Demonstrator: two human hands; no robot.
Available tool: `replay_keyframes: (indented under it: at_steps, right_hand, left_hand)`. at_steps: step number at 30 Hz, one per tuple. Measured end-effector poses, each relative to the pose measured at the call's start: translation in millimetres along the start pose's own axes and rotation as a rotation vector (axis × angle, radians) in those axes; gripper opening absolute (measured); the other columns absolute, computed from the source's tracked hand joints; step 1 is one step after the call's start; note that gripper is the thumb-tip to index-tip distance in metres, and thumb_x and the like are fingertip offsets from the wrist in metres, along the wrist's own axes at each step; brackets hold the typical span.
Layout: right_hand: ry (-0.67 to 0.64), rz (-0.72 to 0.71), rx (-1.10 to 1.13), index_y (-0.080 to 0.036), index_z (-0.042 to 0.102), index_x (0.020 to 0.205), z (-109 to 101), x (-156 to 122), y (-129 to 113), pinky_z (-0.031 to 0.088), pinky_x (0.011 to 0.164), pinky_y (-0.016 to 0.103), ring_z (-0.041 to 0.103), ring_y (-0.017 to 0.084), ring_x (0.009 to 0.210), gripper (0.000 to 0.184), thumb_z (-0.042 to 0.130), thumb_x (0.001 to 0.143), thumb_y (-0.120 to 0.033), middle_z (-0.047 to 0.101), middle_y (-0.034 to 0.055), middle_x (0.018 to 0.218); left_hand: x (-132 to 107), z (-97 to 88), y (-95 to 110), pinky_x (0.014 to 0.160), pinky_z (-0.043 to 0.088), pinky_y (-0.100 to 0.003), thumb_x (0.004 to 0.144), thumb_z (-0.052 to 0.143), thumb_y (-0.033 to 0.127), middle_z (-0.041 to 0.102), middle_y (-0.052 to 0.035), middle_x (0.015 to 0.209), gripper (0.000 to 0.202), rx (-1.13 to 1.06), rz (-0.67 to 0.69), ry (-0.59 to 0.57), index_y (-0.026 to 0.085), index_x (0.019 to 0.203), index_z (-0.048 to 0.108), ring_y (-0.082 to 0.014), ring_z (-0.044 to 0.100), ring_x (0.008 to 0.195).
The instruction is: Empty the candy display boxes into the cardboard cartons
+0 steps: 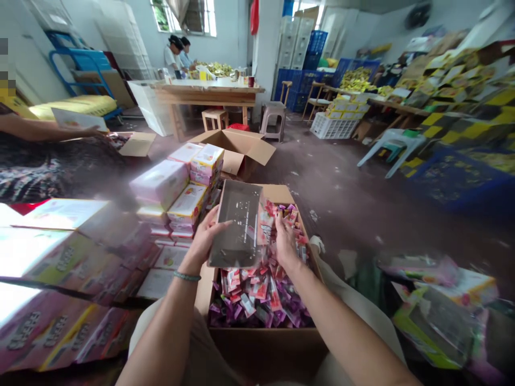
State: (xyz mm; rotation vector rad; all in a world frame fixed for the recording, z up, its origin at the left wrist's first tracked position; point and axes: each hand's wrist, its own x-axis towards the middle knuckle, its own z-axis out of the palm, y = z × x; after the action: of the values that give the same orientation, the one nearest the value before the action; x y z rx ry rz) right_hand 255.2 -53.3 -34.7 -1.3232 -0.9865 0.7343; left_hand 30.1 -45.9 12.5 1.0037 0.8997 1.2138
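My left hand grips the left edge of a clear plastic tray and holds it tilted over an open cardboard box in front of me. The box is full of small pink, red and purple candy packets. On the tray's right side, my right hand reaches down among the packets with its fingers curled, touching a few of them. A green bracelet circles my left wrist.
Stacks of pink and yellow printed cartons stand to the left. Another person's arm holds a flat carton at far left. An empty open box lies on the floor ahead. Two people work at a far table. More cartons sit at right.
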Motion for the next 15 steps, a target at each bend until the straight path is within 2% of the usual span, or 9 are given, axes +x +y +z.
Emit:
replay_keyframes:
  at_steps: [2, 3, 4, 6, 8, 10, 13, 15]
  right_hand:
    - [-0.069, -0.065, -0.143, -0.017, 0.068, 0.111, -10.6, 10.5, 6.6, 0.050, 0.099, 0.042, 0.066, 0.028, 0.105, 0.081, 0.043, 0.086, -0.090, 0.072, 0.0138, 0.112]
    - [-0.112, -0.089, -0.252, -0.015, 0.066, 0.126, -14.4, 17.0, 11.5, 0.047, 0.107, 0.045, 0.063, 0.032, 0.119, 0.089, 0.047, 0.083, -0.091, 0.068, 0.0179, 0.128]
    - [-0.166, -0.091, -0.383, -0.013, 0.058, 0.142, -16.1, 23.4, 17.5, 0.042, 0.115, 0.049, 0.056, 0.035, 0.134, 0.099, 0.053, 0.080, -0.091, 0.060, 0.0212, 0.143]
    - [-0.302, -0.023, -0.670, -0.016, 0.035, 0.164, -10.6, 33.8, 31.5, 0.029, 0.124, 0.057, 0.032, 0.041, 0.155, 0.118, 0.065, 0.076, -0.087, 0.036, 0.0228, 0.166]
    - [-0.477, 0.076, -0.924, -0.026, 0.022, 0.170, 6.0, 37.6, 45.8, 0.021, 0.125, 0.066, 0.013, 0.046, 0.161, 0.119, 0.072, 0.077, -0.080, 0.016, 0.0197, 0.174]
    - [-0.660, 0.078, -1.120, -0.035, 0.026, 0.169, 26.4, 33.7, 58.1, 0.018, 0.123, 0.072, 0.005, 0.050, 0.160, 0.110, 0.077, 0.079, -0.074, 0.009, 0.0170, 0.176]
    - [-0.884, -0.066, -1.299, -0.035, 0.040, 0.164, 42.5, 15.5, 70.9, 0.014, 0.122, 0.075, 0.004, 0.053, 0.159, 0.100, 0.081, 0.078, -0.068, 0.013, 0.0188, 0.175]
    - [-0.956, -0.144, -1.330, -0.032, 0.046, 0.161, 35.3, -2.1, 77.5, 0.017, 0.121, 0.075, 0.008, 0.053, 0.159, 0.096, 0.081, 0.079, -0.067, 0.019, 0.0199, 0.174]
  left_hand:
    - [3.5, -11.9, 8.0, 0.064, 0.059, -0.028, 0.063, 0.089, 0.028, 0.078, -0.0039, 0.093, 0.067, -0.105, 0.092, 0.194, 0.019, 0.126, 0.068, -0.0190, 0.071, 0.071]
    - [5.4, -18.8, 11.9, 0.065, 0.059, -0.028, 0.063, 0.086, 0.027, 0.077, -0.0031, 0.092, 0.057, -0.164, 0.151, 0.312, 0.019, 0.117, 0.069, -0.0184, 0.070, 0.071]
    - [7.1, -25.4, 15.2, 0.067, 0.060, -0.028, 0.064, 0.083, 0.027, 0.076, -0.0025, 0.091, 0.048, -0.223, 0.199, 0.418, 0.018, 0.110, 0.070, -0.0181, 0.070, 0.073]
    - [9.3, -35.3, 19.4, 0.069, 0.061, -0.028, 0.068, 0.076, 0.025, 0.075, -0.0020, 0.091, 0.036, -0.323, 0.250, 0.561, 0.018, 0.102, 0.071, -0.0179, 0.070, 0.076]
    - [9.5, -39.2, 20.6, 0.067, 0.060, -0.025, 0.069, 0.070, 0.022, 0.074, -0.0021, 0.089, 0.029, -0.371, 0.239, 0.612, 0.017, 0.098, 0.072, -0.0169, 0.069, 0.075]
    - [8.4, -38.3, 20.1, 0.062, 0.057, -0.023, 0.071, 0.068, 0.019, 0.074, -0.0030, 0.086, 0.023, -0.378, 0.199, 0.618, 0.016, 0.093, 0.072, -0.0160, 0.067, 0.071]
    - [6.3, -36.0, 19.3, 0.061, 0.057, -0.024, 0.074, 0.068, 0.020, 0.074, -0.0043, 0.084, 0.016, -0.384, 0.145, 0.620, 0.016, 0.089, 0.071, -0.0170, 0.067, 0.069]
    - [5.2, -37.0, 20.0, 0.063, 0.059, -0.025, 0.076, 0.069, 0.022, 0.074, -0.0037, 0.085, 0.015, -0.375, 0.166, 0.629, 0.017, 0.090, 0.071, -0.0174, 0.068, 0.070]
